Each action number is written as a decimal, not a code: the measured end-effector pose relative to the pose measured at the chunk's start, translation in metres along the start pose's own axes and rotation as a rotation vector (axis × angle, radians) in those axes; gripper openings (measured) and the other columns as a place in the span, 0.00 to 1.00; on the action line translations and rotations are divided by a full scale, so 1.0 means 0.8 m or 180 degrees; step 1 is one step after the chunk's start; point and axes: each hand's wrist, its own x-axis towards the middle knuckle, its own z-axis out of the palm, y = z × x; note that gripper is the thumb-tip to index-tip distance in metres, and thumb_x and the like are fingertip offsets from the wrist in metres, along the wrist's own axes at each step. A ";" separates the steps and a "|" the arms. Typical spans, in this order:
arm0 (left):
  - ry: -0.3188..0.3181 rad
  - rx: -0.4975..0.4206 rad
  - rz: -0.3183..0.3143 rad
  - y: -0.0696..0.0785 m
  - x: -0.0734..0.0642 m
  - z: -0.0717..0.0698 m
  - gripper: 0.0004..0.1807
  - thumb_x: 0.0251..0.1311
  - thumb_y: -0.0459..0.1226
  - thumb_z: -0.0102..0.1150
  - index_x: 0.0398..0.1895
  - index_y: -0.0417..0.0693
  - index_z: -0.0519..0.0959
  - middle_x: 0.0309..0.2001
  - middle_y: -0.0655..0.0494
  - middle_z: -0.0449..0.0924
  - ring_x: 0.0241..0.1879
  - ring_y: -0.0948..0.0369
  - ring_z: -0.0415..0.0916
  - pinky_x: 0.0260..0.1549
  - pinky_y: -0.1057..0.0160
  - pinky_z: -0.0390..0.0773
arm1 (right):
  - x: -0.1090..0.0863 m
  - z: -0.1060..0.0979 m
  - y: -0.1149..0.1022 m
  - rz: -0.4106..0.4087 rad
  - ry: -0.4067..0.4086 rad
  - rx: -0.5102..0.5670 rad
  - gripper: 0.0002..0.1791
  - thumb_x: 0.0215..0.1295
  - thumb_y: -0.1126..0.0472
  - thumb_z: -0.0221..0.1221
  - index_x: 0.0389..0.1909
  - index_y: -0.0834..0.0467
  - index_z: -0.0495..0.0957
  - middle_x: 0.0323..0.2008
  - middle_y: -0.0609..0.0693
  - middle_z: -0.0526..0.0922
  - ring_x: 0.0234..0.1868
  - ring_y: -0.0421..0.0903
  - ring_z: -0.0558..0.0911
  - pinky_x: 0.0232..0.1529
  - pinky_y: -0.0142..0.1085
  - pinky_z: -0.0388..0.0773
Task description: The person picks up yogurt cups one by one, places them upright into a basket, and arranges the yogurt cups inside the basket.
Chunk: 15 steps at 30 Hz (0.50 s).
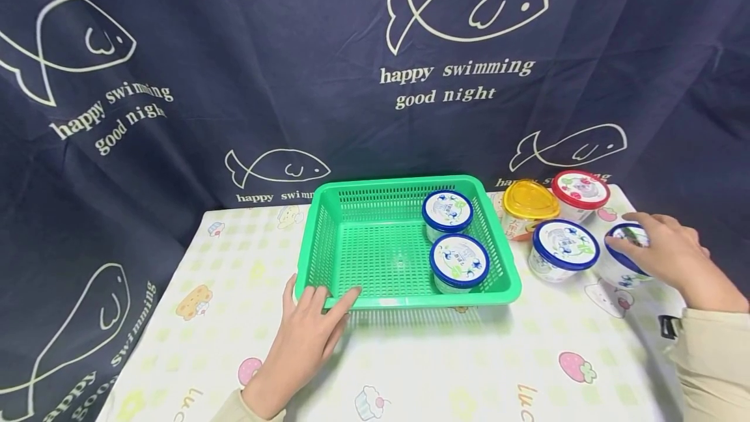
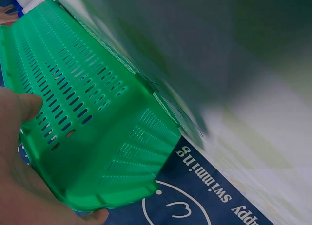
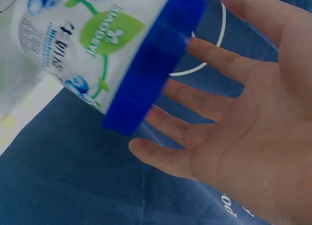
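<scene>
R hand is spread wide around a blue-lidded tub near the tabletop's R edge; thumb is on the tub's L side, fingers fan out about the lid, & can't tell if any fingertip presses it. That tub stands upright, just L of the palm. Key relation: from it, a green basket lies off to the L, w/ a second blue-lidded tub standing btwn the two. Basket's long axis runs L–R, roughly parallel to the tabletop's far edge. L hand grips the basket's near-L corner by the rim, so it's well apart from the R-edge tub; R hand is by far the nearer. In the basket, a far inner tub & a near inner tub, both blue-lidded, stand along its R end. Outside, toward the tabletop's far-R corner, are a yellow-lidded tub &, just beside it, a red-lidded tub. Behind the far edge hangs a dark cloth w/ fish outlines.
</scene>
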 end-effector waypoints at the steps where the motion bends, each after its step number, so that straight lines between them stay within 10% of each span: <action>1: 0.0003 0.0002 -0.0004 0.000 0.000 0.000 0.23 0.77 0.48 0.35 0.68 0.65 0.72 0.33 0.53 0.68 0.34 0.51 0.66 0.63 0.28 0.52 | 0.001 0.002 0.001 0.0009 -0.0024 0.0008 0.44 0.67 0.36 0.55 0.64 0.70 0.60 0.60 0.84 0.55 0.54 0.88 0.54 0.44 0.82 0.57; 15: 0.0055 -0.0035 -0.0001 0.001 0.000 -0.001 0.23 0.78 0.49 0.32 0.66 0.64 0.74 0.32 0.53 0.67 0.34 0.51 0.65 0.63 0.28 0.52 | 0.009 0.012 0.005 0.0045 -0.0233 0.0055 0.46 0.64 0.39 0.59 0.67 0.71 0.56 0.59 0.85 0.53 0.53 0.89 0.53 0.42 0.82 0.58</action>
